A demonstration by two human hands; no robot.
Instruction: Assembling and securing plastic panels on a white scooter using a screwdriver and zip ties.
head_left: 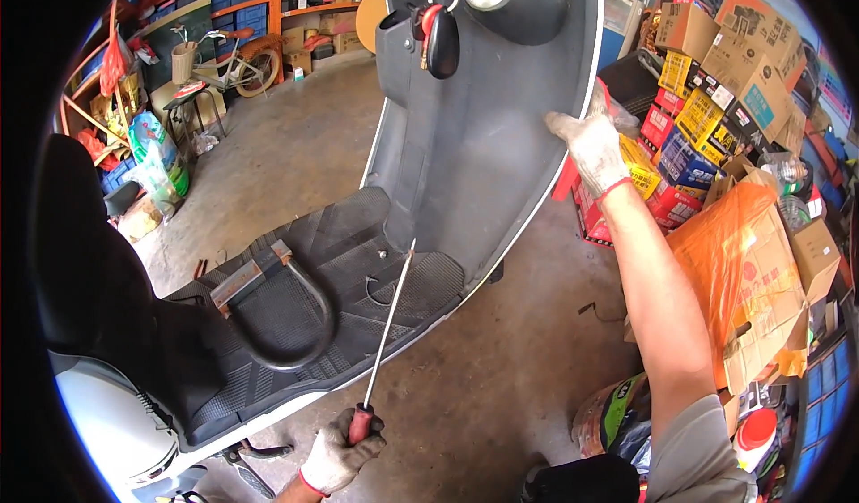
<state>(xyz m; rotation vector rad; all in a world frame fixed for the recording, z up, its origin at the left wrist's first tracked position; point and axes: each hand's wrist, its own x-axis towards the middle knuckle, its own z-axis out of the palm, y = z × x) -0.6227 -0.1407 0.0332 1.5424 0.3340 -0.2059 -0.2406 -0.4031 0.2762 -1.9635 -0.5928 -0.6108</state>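
My left hand (333,458), in a pale, grimy work glove, is closed round the red handle of a long screwdriver (388,328). The tip of its thin shaft meets the lower end of a scooter's dark grey leg shield (501,127), just above the footboard (358,217). On the far right edge of that shield, my gloved right hand (592,149) is closed, thumb on the inner face and the other fingers partly hidden behind. A U-shaped lock (318,302) with a rusty crossbar lies on the footboard. A key with a black fob (441,45) hangs from the ignition.
The black seat (98,261) rises at the left. Stacked cardboard boxes (752,38) and colourful cartons (702,127) crowd the right, with an orange plastic sheet (725,234) nearer. A bicycle (237,60) stands by orange shelves (276,20) at the back, near a stool (192,96).
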